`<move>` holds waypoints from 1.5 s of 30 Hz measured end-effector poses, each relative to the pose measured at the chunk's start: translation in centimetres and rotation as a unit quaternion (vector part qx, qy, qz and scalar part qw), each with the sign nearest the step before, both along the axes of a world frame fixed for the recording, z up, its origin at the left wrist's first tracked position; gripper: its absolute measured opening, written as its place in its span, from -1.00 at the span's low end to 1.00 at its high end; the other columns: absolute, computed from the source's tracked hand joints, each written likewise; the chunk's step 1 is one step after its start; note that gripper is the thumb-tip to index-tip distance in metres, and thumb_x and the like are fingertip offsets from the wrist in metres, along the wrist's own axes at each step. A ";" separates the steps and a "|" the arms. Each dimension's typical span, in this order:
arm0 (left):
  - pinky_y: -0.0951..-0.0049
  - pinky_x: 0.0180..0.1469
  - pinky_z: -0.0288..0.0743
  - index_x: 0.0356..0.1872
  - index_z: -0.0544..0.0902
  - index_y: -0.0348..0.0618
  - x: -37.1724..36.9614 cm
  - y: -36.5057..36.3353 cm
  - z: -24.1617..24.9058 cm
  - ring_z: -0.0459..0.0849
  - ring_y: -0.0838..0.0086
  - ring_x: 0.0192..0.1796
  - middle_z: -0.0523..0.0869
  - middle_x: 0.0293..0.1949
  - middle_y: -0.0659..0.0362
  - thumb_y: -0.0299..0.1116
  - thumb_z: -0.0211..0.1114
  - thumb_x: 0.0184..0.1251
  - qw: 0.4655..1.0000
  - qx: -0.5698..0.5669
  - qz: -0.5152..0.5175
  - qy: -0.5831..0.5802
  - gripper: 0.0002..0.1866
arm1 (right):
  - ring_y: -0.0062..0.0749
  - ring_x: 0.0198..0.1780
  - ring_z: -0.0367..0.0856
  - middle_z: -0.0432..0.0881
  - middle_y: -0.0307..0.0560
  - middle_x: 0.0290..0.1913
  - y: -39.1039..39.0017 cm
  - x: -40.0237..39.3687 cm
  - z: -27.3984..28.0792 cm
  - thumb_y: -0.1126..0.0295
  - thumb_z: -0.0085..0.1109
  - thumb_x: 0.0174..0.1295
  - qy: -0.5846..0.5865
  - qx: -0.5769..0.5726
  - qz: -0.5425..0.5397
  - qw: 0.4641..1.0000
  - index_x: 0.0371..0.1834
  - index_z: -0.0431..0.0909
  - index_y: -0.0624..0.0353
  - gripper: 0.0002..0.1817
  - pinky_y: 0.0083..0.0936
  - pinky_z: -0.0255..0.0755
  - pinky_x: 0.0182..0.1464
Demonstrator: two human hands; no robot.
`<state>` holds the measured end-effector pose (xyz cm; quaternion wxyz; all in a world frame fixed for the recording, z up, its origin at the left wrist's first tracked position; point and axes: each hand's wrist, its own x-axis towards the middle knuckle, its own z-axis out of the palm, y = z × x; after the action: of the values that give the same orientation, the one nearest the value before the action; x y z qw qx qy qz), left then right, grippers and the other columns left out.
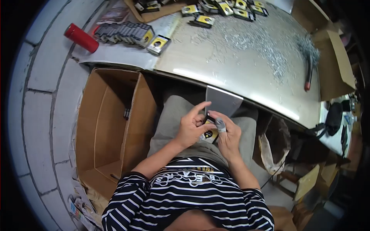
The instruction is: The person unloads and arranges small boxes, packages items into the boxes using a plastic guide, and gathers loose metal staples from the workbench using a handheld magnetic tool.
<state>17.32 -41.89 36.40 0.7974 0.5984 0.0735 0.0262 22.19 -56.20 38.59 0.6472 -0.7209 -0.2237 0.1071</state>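
A small yellow, black and white box point(209, 134) is between my two hands, low over my lap. My left hand point(189, 126) has its thumb across the box's upper part, with the index finger stretched out above and the other fingers curled. My right hand point(230, 135) grips the box's top end from the other side, a grey wrap point(220, 125) around one of its digits. The fingers hide much of the box. Just beyond them, a grey flat panel point(224, 101) juts out from the table edge.
On the table point(185, 57) lie scattered small metal pieces point(256, 42), a red-tipped tool point(309, 73), more yellow-black boxes point(225, 7) and a packed row of boxes point(125, 32). A red cylinder point(81, 37) stands left. An open carton point(110, 123) is beside my left leg, a plastic bag point(274, 144) right.
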 end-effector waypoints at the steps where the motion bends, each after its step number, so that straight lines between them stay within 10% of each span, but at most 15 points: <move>1: 0.69 -0.24 0.47 0.26 0.39 -0.27 0.4 0.0 0.7 0.61 0.69 -0.26 0.67 -0.35 0.23 -0.65 0.37 0.14 0.999 -0.029 0.032 -0.006 -0.39 | -0.29 0.08 0.62 0.64 0.05 0.07 0.4 0.3 0.0 0.40 -0.02 0.38 -0.008 0.004 0.007 1.000 0.07 0.58 0.30 -0.69 -0.48 0.44 0.13; 8: 0.59 -0.50 0.36 -0.19 0.63 -0.27 8.6 10.9 9.1 0.55 0.73 -0.50 0.65 -0.55 0.27 -0.43 0.50 0.03 0.887 0.423 0.180 0.030 -0.69 | -0.06 0.32 0.41 0.43 0.13 0.30 3.4 7.7 2.8 0.62 -0.01 0.21 -0.166 -0.091 0.048 0.981 0.28 0.36 0.29 -0.50 -0.34 0.26 0.35; 12: 0.16 -0.19 0.46 -0.38 0.60 -0.34 15.0 16.7 9.1 0.61 0.01 -0.27 0.67 -0.39 -0.06 -0.10 0.48 -0.03 0.743 0.636 0.161 0.132 -0.55 | 0.23 0.41 0.19 0.29 0.20 0.36 8.2 10.5 2.6 0.63 0.14 -0.08 -0.358 -0.245 0.136 0.891 0.20 0.42 0.20 -0.38 -0.18 0.26 0.36; 14: 0.12 -0.01 0.47 -0.26 0.66 -0.30 15.8 18.3 6.6 0.59 -0.02 -0.04 0.64 -0.14 -0.17 -0.13 0.48 -0.01 0.684 0.714 0.127 0.084 -0.57 | 0.32 0.45 0.03 0.24 0.18 0.39 9.3 14.0 0.8 0.51 0.13 0.03 -0.473 -0.343 0.117 0.803 0.20 0.41 0.22 -0.45 -0.01 0.12 0.40; 22: 0.08 0.03 0.50 0.12 0.59 -0.05 17.9 21.1 7.4 0.62 -0.05 -0.03 0.61 -0.15 -0.21 -0.22 0.49 -0.10 0.702 0.697 0.024 0.143 -0.38 | 0.09 0.47 0.12 0.26 0.21 0.40 3.3 21.2 0.1 0.46 -0.01 0.25 -0.406 -0.420 0.025 0.811 0.31 0.33 0.30 -0.49 -0.23 0.03 0.47; 26: 0.09 -0.01 0.52 0.41 0.24 0.11 16.8 19.2 9.5 0.63 -0.04 -0.05 0.59 -0.10 -0.15 -0.29 0.48 -0.04 0.651 0.742 0.007 0.160 -0.10 | -0.09 0.41 0.28 0.36 0.09 0.37 -1.0 21.2 2.8 0.53 0.01 0.24 -0.191 -0.248 0.042 0.949 0.24 0.45 0.21 -0.55 -0.32 0.18 0.42; 29: 0.07 -0.04 0.52 0.40 0.23 0.01 18.0 18.5 7.1 0.63 -0.04 -0.07 0.54 0.01 -0.11 -0.32 0.48 -0.01 0.540 0.828 0.130 -0.079 -0.12 | -0.04 0.44 0.21 0.33 0.09 0.39 -0.9 20.1 1.8 0.55 -0.02 0.25 -0.211 -0.302 0.019 0.929 0.24 0.45 0.18 -0.55 -0.29 0.11 0.45; 32: 0.27 -0.17 0.58 0.00 0.47 -0.20 22.5 15.5 7.7 0.64 0.09 -0.09 0.51 0.00 -0.01 -0.51 0.40 -0.04 0.584 0.786 0.060 -0.192 -0.50 | -0.01 0.48 0.11 0.26 0.10 0.42 0.7 19.6 1.1 0.58 0.02 0.16 -0.344 -0.372 0.122 0.853 0.29 0.40 0.18 -0.46 -0.28 0.03 0.49; 35: 0.20 -0.15 0.59 0.01 0.47 -0.19 28.2 14.3 6.1 0.66 0.07 -0.07 0.53 0.00 -0.05 -0.55 0.30 0.01 0.545 0.829 0.002 -0.121 -0.55 | -0.01 0.49 0.08 0.22 0.04 0.44 0.4 22.5 0.0 0.70 -0.04 -0.02 -0.308 -0.395 -0.016 0.865 0.33 0.35 0.16 -0.30 -0.28 0.03 0.49; 39: 0.17 -0.33 0.59 -0.11 0.50 -0.17 33.2 15.7 4.6 0.70 0.10 -0.35 0.57 -0.12 0.03 -0.57 0.19 0.05 0.492 0.861 0.011 -0.127 -0.69 | -0.09 0.51 0.06 0.22 0.10 0.44 -1.4 20.3 2.5 0.72 -0.10 0.03 -0.231 -0.368 0.095 0.895 0.33 0.34 0.19 -0.33 -0.34 0.02 0.49; 42: 0.12 -0.20 0.55 -0.13 0.51 -0.16 32.2 15.2 5.7 0.68 0.11 -0.22 0.56 -0.08 0.02 -0.57 0.06 0.12 0.671 0.699 0.100 -0.228 -0.73 | -0.14 0.51 0.07 0.17 0.08 0.48 -4.3 19.8 1.9 0.67 -0.06 0.09 -0.079 -0.195 0.047 0.976 0.34 0.32 0.18 -0.36 -0.38 0.00 0.49; 45: 0.25 -0.10 0.49 -0.14 0.49 -0.22 27.3 14.1 6.8 0.64 0.25 -0.11 0.56 -0.09 0.06 -0.54 0.03 0.19 0.814 0.523 0.067 -0.245 -0.79 | -0.10 0.50 0.10 0.12 0.09 0.49 -3.1 19.1 0.2 0.62 -0.03 0.10 -0.188 -0.239 -0.036 0.952 0.40 0.24 0.16 -0.32 -0.33 0.01 0.48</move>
<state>44.66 -27.83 43.15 0.3525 0.8922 -0.1095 0.2601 41.31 -59.28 38.82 0.4058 -0.8690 -0.2833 -0.0029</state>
